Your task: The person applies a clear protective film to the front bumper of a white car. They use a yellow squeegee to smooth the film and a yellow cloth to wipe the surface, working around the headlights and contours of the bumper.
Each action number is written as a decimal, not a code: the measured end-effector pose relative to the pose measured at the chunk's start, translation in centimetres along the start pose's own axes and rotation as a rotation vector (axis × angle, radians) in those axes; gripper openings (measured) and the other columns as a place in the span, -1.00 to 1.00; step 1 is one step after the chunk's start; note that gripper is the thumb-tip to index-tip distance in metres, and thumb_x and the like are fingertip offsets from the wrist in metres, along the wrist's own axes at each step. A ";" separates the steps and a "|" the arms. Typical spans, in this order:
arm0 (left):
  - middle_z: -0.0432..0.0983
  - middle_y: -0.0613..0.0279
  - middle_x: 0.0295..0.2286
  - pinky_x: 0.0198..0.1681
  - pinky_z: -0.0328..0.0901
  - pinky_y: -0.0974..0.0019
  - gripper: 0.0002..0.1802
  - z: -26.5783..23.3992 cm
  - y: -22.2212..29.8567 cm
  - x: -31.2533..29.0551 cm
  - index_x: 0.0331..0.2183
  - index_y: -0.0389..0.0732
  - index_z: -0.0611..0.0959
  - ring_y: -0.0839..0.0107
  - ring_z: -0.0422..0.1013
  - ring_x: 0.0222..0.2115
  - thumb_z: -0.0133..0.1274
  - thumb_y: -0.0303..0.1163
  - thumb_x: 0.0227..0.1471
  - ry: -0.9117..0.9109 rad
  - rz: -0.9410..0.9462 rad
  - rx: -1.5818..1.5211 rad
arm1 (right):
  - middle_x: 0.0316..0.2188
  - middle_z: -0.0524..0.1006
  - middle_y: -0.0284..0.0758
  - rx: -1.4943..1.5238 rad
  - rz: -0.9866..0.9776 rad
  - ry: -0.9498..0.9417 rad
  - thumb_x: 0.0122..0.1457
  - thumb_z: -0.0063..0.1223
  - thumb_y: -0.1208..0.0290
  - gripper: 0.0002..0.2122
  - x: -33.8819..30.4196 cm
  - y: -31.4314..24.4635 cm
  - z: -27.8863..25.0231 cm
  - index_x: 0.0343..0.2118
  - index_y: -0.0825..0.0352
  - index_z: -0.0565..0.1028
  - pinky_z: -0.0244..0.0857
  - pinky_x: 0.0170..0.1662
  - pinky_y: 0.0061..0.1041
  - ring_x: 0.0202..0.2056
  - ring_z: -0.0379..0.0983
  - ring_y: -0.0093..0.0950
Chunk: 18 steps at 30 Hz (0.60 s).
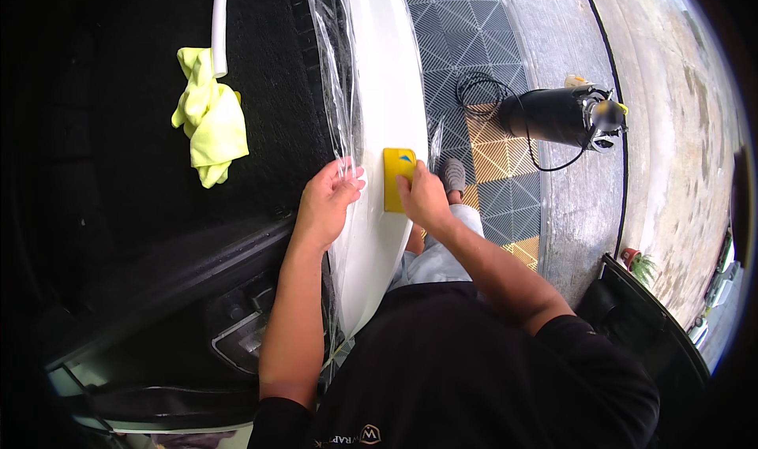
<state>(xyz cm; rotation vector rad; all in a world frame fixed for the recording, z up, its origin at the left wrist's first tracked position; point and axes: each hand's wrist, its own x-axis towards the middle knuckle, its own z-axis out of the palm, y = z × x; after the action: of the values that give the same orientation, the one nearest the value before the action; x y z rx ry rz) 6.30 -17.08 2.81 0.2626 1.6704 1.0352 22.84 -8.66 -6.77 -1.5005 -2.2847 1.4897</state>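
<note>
A long white painted car panel (pixel 383 62) runs away from me, with loose clear film (pixel 338 78) bunched along its left edge. My left hand (pixel 325 204) pinches that film between thumb and fingers at the panel's left side. In my right hand (pixel 426 198) is a yellow squeegee (pixel 392 177), a flat card-like one, gripped by its right edge. It lies against the white surface, a short way right of my left hand. A strip of clear film (pixel 436 140) also hangs off the panel's right edge.
Left of the panel, a dark carpeted car boot (pixel 268 78) holds a crumpled yellow-green cloth (pixel 213 125) beside a white tube (pixel 220 23). On the grey and yellow floor tiles (pixel 489 173) at right lies or stands a black cylindrical tank (pixel 545 116) with a coiled black hose (pixel 482 90).
</note>
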 end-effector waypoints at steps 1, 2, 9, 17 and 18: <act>0.47 -0.10 -0.05 -0.01 0.37 0.27 -0.53 0.1 0.1 0.1 0.12 -0.44 0.33 0.26 0.48 -0.10 -0.06 -0.47 0.22 0.000 0.002 0.004 | -0.57 0.50 0.10 0.033 0.012 0.012 0.22 -0.05 0.31 -0.72 -1.0 0.2 0.5 -0.29 0.50 0.28 0.35 -0.34 -0.01 -0.46 0.47 0.10; 0.47 -0.10 -0.05 -0.01 0.38 0.27 -0.54 0.0 0.0 0.0 0.12 -0.44 0.33 0.26 0.48 -0.10 -0.07 -0.48 0.22 0.004 -0.003 0.006 | -0.57 0.51 0.09 0.057 0.078 -0.038 0.23 -0.05 0.29 -0.70 -1.9 -0.4 0.4 -0.28 0.51 0.29 0.34 -0.31 0.00 -0.47 0.47 0.09; 0.49 -0.07 -0.07 -0.03 0.38 0.30 -0.53 0.0 0.1 0.0 0.12 -0.44 0.32 0.26 0.49 -0.11 -0.07 -0.51 0.21 0.032 -0.023 0.018 | -0.47 0.55 0.04 0.220 -0.039 -0.096 0.24 -0.02 0.20 -0.66 -7.5 2.9 2.3 -0.22 0.47 0.37 0.36 -0.25 -0.11 -0.41 0.53 0.00; 0.47 -0.04 -0.05 0.01 0.37 0.24 -0.49 -0.1 0.2 -0.1 0.14 -0.40 0.31 0.24 0.47 -0.09 -0.03 -0.45 0.21 0.023 -0.035 -0.026 | -0.50 0.54 0.11 -0.044 -0.087 0.050 0.20 -0.06 0.28 -0.69 8.7 -1.5 -5.3 -0.31 0.54 0.36 0.42 -0.26 -0.11 -0.41 0.52 0.04; 0.46 -0.04 -0.05 0.01 0.36 0.24 -0.49 -0.1 0.2 -0.1 0.14 -0.40 0.31 0.24 0.47 -0.09 -0.03 -0.45 0.21 0.015 -0.024 -0.026 | -0.50 0.54 0.10 -0.084 -0.095 0.055 0.19 -0.07 0.29 -0.70 8.8 -1.8 -5.1 -0.31 0.53 0.36 0.43 -0.27 -0.11 -0.42 0.52 0.03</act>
<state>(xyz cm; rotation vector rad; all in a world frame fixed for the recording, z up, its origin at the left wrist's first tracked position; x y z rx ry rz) 6.21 -17.07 3.00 0.2180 1.6682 1.0425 19.35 1.03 -6.57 -1.4120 -2.3784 1.3280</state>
